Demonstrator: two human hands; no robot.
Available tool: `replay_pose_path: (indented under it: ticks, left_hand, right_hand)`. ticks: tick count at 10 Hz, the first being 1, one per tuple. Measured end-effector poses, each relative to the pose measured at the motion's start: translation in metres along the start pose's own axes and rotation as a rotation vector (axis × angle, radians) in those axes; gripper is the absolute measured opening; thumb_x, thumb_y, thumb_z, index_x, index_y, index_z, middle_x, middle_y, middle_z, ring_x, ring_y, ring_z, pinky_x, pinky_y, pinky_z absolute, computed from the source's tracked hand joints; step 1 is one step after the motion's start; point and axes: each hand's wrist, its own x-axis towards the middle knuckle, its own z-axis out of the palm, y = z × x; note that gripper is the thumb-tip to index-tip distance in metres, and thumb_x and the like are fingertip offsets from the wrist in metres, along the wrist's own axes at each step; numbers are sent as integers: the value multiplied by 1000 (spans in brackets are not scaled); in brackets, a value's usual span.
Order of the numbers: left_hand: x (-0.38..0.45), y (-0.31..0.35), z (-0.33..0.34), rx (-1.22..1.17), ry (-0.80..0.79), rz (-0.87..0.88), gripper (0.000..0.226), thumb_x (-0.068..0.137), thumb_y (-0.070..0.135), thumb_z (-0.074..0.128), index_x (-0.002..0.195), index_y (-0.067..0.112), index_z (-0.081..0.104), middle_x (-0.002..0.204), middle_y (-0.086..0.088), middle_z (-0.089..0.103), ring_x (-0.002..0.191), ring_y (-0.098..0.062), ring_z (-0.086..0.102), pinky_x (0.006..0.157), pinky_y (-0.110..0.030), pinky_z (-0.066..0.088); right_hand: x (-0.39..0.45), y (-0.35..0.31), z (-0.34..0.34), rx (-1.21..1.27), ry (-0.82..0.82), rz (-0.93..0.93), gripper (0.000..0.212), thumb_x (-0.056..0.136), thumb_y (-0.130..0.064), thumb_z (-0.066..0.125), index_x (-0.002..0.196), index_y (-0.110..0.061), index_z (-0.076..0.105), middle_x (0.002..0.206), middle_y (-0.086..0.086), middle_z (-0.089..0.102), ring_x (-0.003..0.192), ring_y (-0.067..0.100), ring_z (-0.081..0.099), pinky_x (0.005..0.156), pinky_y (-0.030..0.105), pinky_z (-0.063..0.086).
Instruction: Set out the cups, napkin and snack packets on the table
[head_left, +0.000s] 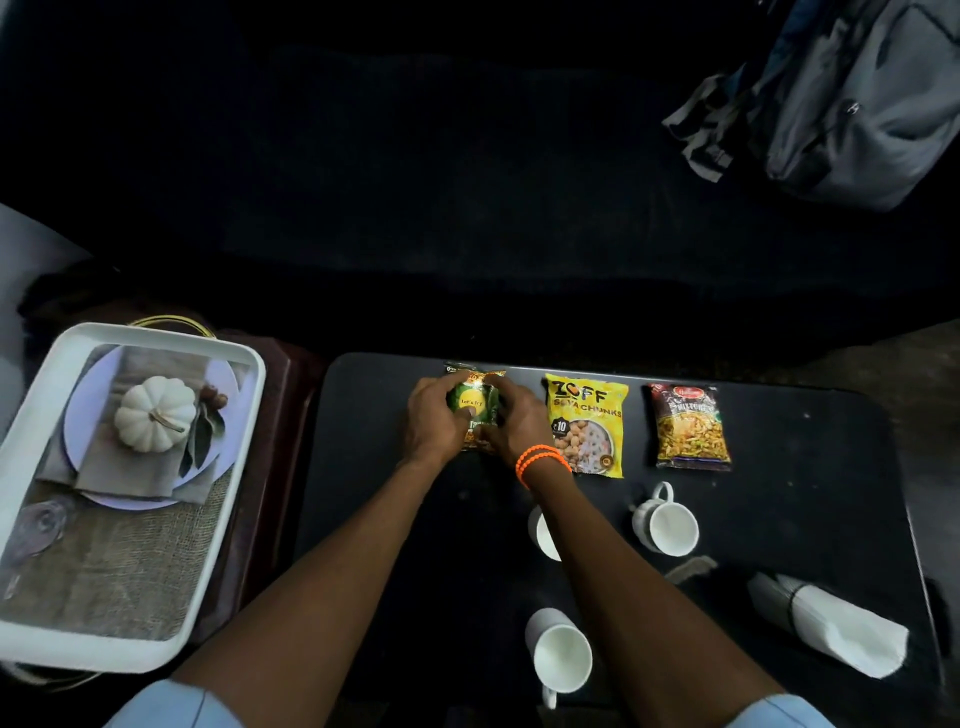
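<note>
From the head view, both hands, left (434, 418) and right (511, 423), close around the green snack packet (474, 402) at the counter's (363, 467) far edge, left of the yellow soya chunks packet (586, 423). A forearm could knock the cup (543, 532) beneath the right wrist.

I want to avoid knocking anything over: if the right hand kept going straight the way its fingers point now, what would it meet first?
The right hand points up-left onto the green snack packet, which it already touches; the left hand is just beyond it.
</note>
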Motion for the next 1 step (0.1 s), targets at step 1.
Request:
replay_pose_path:
  ticks: [1]
  left_hand:
    - [-6, 9, -5, -20, 70, 39, 48, 93, 15, 71, 140, 22, 61, 133, -7, 57, 122, -28, 59, 104, -39, 51]
  right_hand:
    - [-6, -7, -10, -44, 92, -53, 67, 80, -11, 79, 141, -14, 53, 139, 16, 55, 124, 31, 57, 106, 39, 49]
